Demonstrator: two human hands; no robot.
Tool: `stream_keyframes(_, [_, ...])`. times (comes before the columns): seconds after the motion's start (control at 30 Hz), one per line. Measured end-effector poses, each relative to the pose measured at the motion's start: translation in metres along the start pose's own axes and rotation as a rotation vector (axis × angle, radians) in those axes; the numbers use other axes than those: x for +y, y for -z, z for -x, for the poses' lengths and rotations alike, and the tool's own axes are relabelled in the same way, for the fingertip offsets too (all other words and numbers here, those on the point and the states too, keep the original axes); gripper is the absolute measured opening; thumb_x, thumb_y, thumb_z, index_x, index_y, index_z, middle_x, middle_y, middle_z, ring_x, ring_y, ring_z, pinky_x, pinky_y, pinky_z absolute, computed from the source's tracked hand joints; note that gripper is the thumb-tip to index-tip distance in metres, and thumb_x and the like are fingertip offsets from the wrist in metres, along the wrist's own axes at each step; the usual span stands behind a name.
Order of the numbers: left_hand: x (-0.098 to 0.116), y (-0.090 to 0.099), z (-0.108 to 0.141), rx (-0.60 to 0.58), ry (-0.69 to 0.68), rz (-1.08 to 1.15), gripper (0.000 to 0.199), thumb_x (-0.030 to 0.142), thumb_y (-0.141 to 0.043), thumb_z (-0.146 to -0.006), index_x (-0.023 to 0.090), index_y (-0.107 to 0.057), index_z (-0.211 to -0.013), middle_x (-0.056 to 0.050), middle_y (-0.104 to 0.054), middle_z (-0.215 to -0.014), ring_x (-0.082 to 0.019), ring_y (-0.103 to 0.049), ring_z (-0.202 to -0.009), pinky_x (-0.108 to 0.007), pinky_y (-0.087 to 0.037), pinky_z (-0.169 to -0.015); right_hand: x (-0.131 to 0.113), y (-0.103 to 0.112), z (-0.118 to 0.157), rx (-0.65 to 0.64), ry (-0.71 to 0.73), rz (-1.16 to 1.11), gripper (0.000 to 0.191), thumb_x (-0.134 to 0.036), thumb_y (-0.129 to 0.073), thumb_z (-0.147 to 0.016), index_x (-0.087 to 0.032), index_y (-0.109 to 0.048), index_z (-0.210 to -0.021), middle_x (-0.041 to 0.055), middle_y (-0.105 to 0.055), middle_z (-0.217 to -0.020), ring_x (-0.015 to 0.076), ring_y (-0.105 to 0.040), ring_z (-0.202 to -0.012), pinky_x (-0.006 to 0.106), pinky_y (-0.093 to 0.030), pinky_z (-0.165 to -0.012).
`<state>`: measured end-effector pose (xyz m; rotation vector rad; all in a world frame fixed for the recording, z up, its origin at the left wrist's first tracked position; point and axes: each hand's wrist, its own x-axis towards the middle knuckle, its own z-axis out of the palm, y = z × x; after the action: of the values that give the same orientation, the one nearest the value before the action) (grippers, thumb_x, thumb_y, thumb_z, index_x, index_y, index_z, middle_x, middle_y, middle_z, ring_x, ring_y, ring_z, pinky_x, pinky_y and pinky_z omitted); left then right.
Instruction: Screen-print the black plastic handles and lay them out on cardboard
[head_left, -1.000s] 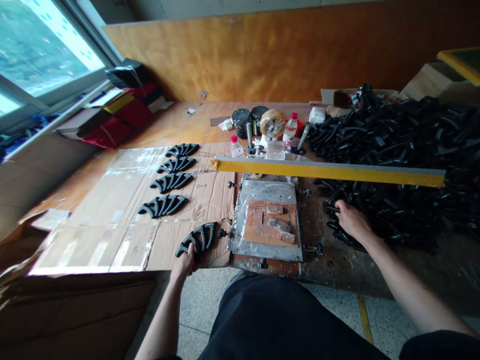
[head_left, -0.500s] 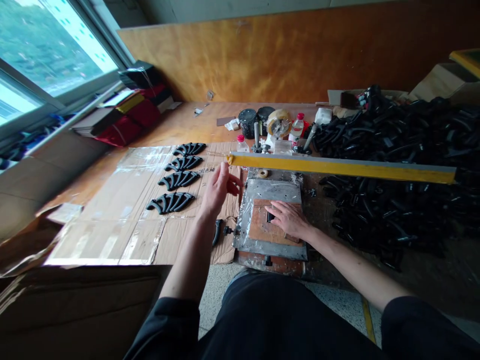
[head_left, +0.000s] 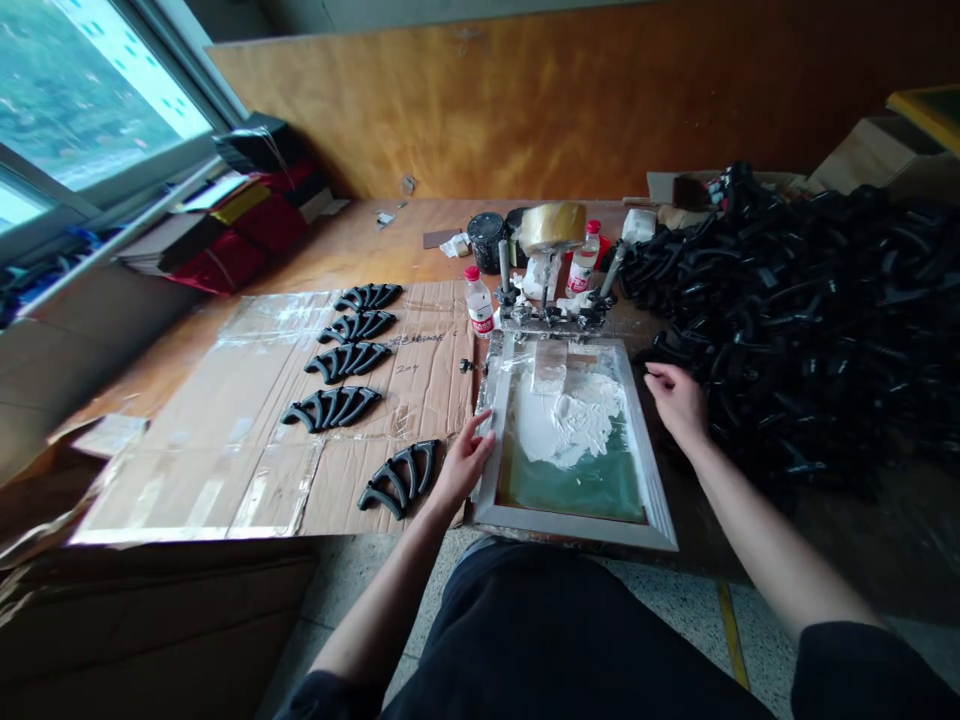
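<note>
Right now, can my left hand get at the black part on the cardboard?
Probably yes. The left hand rests on the screen frame, right beside the black part. Only bare cardboard seems to lie between them, with nothing in the way.

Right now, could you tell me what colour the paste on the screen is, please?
The paste is white, best seen in the head view.

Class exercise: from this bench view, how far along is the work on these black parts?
Early on. Done, by the look of it: four parts set out in a column on the cardboard, and a fifth part beside them. In hand: the left hand rests on the screen frame, which has white paste on its mesh. Left: the much larger heap by the right hand.
</note>
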<state>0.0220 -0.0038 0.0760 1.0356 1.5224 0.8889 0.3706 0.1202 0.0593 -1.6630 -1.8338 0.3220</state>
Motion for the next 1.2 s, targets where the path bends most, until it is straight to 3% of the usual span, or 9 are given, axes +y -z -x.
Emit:
stream_keyframes(0.1, [-0.032, -0.009, -0.015, 0.047, 0.018, -0.172, 0.062, 0.05, -0.054, -0.084, 0.024, -0.046, -0.14, 0.005, -0.052, -0.064, -0.009, -0.046, -0.054, -0.021, -0.034, -0.053, -0.057, -0.018, -0.024, 0.013, 0.201, 0.028, 0.06, -0.039, -0.065, -0.081, -0.017, -0.051, -0.134, 0.0169, -0.045, -0.141, 0.0316, -0.051, -0.119, 0.048, -0.046, -0.096])
stream_keyframes(0.23, [-0.047, -0.011, -0.027, 0.045, 0.029, -0.27, 0.06, 0.049, -0.053, -0.084, 0.022, -0.049, -0.138, 0.005, -0.053, -0.064, -0.011, -0.048, -0.056, -0.022, -0.035, -0.056, -0.123, -0.048, -0.024, -0.302, 0.317, 0.193, 0.037, -0.027, -0.071, -0.078, -0.018, -0.062, -0.113, 0.0115, -0.063, -0.111, 0.0279, -0.057, -0.105, 0.041, -0.047, -0.089])
stream_keyframes(0.33, [-0.049, -0.01, -0.028, 0.032, 0.044, -0.261, 0.06, 0.051, -0.052, -0.084, 0.022, -0.05, -0.137, 0.003, -0.057, -0.068, -0.012, -0.051, -0.058, -0.023, -0.038, -0.058, -0.127, -0.053, 0.006, -0.484, 0.414, 0.256, 0.013, -0.019, -0.061, -0.084, -0.019, -0.066, -0.095, 0.0065, -0.068, -0.09, 0.0221, -0.061, -0.086, 0.032, -0.047, -0.074])
stream_keyframes(0.5, [-0.051, -0.009, -0.027, 0.029, 0.039, -0.253, 0.06, 0.054, -0.051, -0.085, 0.023, -0.051, -0.136, 0.001, -0.061, -0.075, -0.012, -0.053, -0.062, -0.023, -0.039, -0.06, -0.104, -0.029, 0.041, -0.669, 0.789, 0.135, 0.029, -0.002, -0.055, -0.074, -0.021, -0.067, -0.091, 0.0021, -0.069, -0.091, 0.0178, -0.062, -0.085, 0.026, -0.042, -0.068])
stream_keyframes(0.57, [-0.051, -0.009, -0.026, 0.035, 0.044, -0.224, 0.06, 0.053, -0.053, -0.085, 0.022, -0.052, -0.136, 0.001, -0.06, -0.073, -0.012, -0.053, -0.062, -0.023, -0.039, -0.059, -0.102, -0.025, 0.038, -0.689, 0.766, 0.1, 0.023, -0.006, -0.059, -0.074, -0.024, -0.068, -0.086, -0.0009, -0.069, -0.086, 0.0166, -0.062, -0.081, 0.025, -0.042, -0.065])
stream_keyframes(0.73, [-0.047, -0.011, -0.024, 0.048, 0.052, -0.142, 0.06, 0.051, -0.057, -0.082, 0.021, -0.053, -0.133, 0.002, -0.059, -0.07, -0.011, -0.05, -0.057, -0.022, -0.04, -0.057, -0.102, -0.037, 0.047, -0.471, 0.673, 0.069, 0.03, -0.002, -0.056, -0.076, -0.021, -0.07, -0.095, 0.003, -0.071, -0.098, 0.0185, -0.064, -0.092, 0.026, -0.046, -0.074])
stream_keyframes(0.9, [-0.042, -0.01, -0.022, 0.036, 0.067, -0.122, 0.062, 0.052, -0.058, -0.081, 0.019, -0.053, -0.133, 0.004, -0.055, -0.067, -0.009, -0.044, -0.052, -0.021, -0.036, -0.052, -0.103, -0.037, 0.055, -0.524, 0.653, 0.002, 0.026, -0.011, -0.064, -0.079, -0.025, -0.07, -0.1, 0.0003, -0.072, -0.094, 0.0168, -0.066, -0.083, 0.026, -0.048, -0.071])
stream_keyframes(1.07, [-0.013, 0.001, -0.011, -0.05, 0.028, -0.075, 0.067, 0.054, -0.056, -0.083, 0.023, -0.045, -0.141, 0.006, -0.048, -0.062, -0.008, -0.039, -0.049, -0.019, -0.03, -0.047, -0.129, -0.033, -0.009, -0.337, 0.388, 0.016, 0.056, -0.03, -0.071, -0.081, -0.036, -0.054, -0.134, 0.0002, -0.07, -0.109, 0.0188, -0.065, -0.085, 0.031, -0.05, -0.074])
stream_keyframes(1.2, [0.031, 0.007, -0.001, -0.07, 0.0, 0.157, 0.063, 0.067, -0.04, -0.088, 0.023, -0.055, -0.129, 0.003, -0.051, -0.061, -0.01, -0.045, -0.048, -0.021, -0.035, -0.045, -0.1, -0.003, -0.059, -0.173, 0.194, -0.04, 0.046, -0.039, -0.061, -0.087, -0.03, -0.057, -0.132, 0.0032, -0.071, -0.095, 0.0171, -0.062, -0.072, 0.031, -0.049, -0.067])
